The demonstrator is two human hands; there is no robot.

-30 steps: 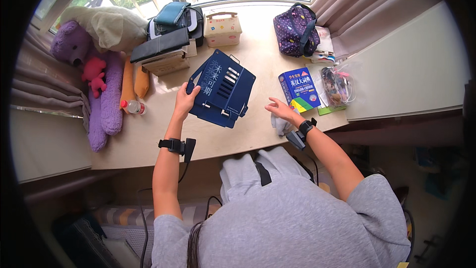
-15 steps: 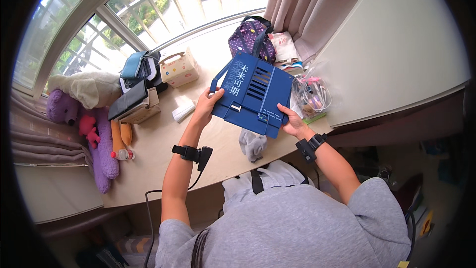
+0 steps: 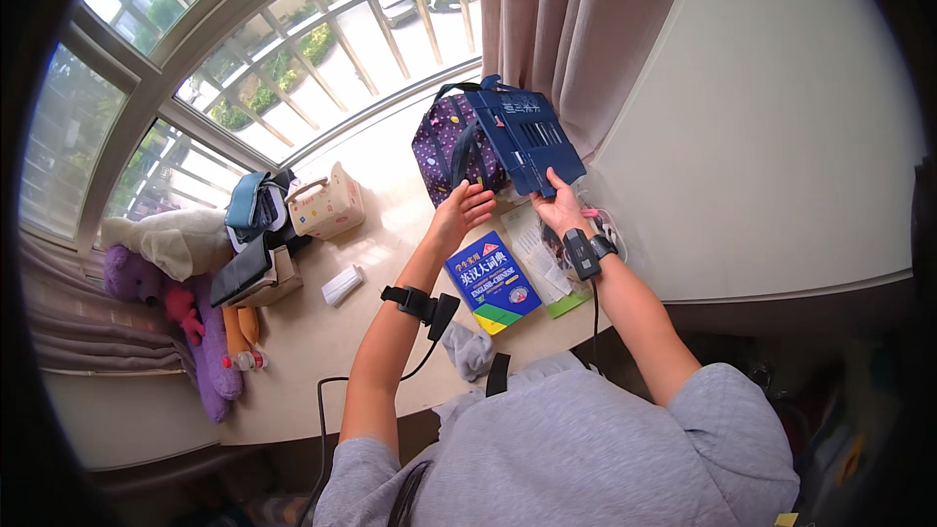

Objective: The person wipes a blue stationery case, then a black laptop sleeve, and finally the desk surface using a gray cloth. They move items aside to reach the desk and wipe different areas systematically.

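Note:
A flat navy blue slotted case (image 3: pixel 535 141) leans, tilted, against the right side of a purple patterned bag (image 3: pixel 441 151) by the window. My right hand (image 3: pixel 558 207) grips its near lower edge, thumb on the front face. Just to the left, my left hand (image 3: pixel 463 215) is open with fingers stretched out, apart from the case and holding nothing. Below the hands lies a thick blue dictionary (image 3: pixel 493 283) with a yellow and green lower corner. A green-edged booklet (image 3: pixel 568 304) lies right of it, partly hidden by my right forearm.
A crumpled grey cloth (image 3: pixel 468 349) lies near the desk's front edge. Left of my left arm are a white packet (image 3: pixel 343 286), a cream handled box (image 3: pixel 329 203) and a black case (image 3: pixel 242 271). A purple plush toy (image 3: pixel 210 351) lies far left; a curtain (image 3: pixel 566 29) hangs behind.
The blue case has moved away from me, to the bag's side by the window. My left hand has let go of it. The dictionary beneath has come into view.

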